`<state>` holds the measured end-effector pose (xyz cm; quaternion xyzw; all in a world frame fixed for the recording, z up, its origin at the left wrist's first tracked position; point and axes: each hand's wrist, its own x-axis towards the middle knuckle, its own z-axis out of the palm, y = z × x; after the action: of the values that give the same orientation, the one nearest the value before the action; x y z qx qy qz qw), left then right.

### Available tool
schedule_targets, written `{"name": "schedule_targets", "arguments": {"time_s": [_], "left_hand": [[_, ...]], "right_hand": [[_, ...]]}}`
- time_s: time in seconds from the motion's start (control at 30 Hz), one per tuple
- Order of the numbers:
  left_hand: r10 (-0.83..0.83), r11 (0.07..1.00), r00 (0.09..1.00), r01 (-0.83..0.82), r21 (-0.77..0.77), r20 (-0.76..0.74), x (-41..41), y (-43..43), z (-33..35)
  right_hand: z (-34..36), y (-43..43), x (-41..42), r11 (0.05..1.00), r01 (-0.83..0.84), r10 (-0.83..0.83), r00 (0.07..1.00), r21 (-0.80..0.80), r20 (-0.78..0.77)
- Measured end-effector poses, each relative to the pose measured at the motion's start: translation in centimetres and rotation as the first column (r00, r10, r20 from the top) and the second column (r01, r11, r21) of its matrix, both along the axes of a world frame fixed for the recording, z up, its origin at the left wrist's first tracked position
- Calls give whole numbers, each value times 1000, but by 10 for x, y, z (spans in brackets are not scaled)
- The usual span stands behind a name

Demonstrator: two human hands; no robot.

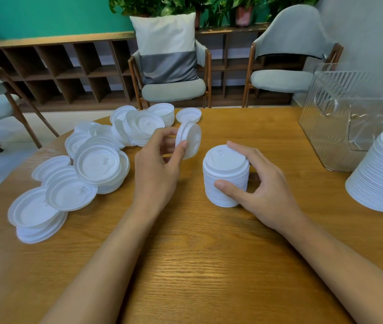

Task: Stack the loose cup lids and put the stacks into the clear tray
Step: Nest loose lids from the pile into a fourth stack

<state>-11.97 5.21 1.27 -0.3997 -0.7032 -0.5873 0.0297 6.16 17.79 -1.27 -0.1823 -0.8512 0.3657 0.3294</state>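
Pinching one tilted lid left of the stack: left hand, fingers curled. Right hand: half-open fingers wrapped round stack.

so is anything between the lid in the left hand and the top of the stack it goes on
Nothing visible. The lid, pinched in the left hand, hangs just left of the stack; the right hand grips the stack's side, one fingertip at its top rim.

- Left hand: bare, with short, plain fingernails.
- Right hand: bare, with a short thumbnail showing.
- Behind each hand: a bare forearm, uncovered to the edge of view.
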Motion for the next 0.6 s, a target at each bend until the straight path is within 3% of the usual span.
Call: {"name": "schedule_targets", "arguments": {"time_s": [0.2,0.4,0.5,0.6], "left_hand": [[-79,989,984,58,134,158,4,-2,8],[-318,938,895,248,243,312,12,-4,13],[-363,927,881,311,208,304,13,-4,13],[-333,943,924,321,94,186,13,-3,11]], "right_hand": [[0,-1,0,1000,-8,8,1000,-23,10],[3,-3,1,998,-23,23,1000,-51,6],[3,-3,0,999,-27,27,1000,-34,1],[3,-3,-1,999,-30,30,999,-13,-11]]}}
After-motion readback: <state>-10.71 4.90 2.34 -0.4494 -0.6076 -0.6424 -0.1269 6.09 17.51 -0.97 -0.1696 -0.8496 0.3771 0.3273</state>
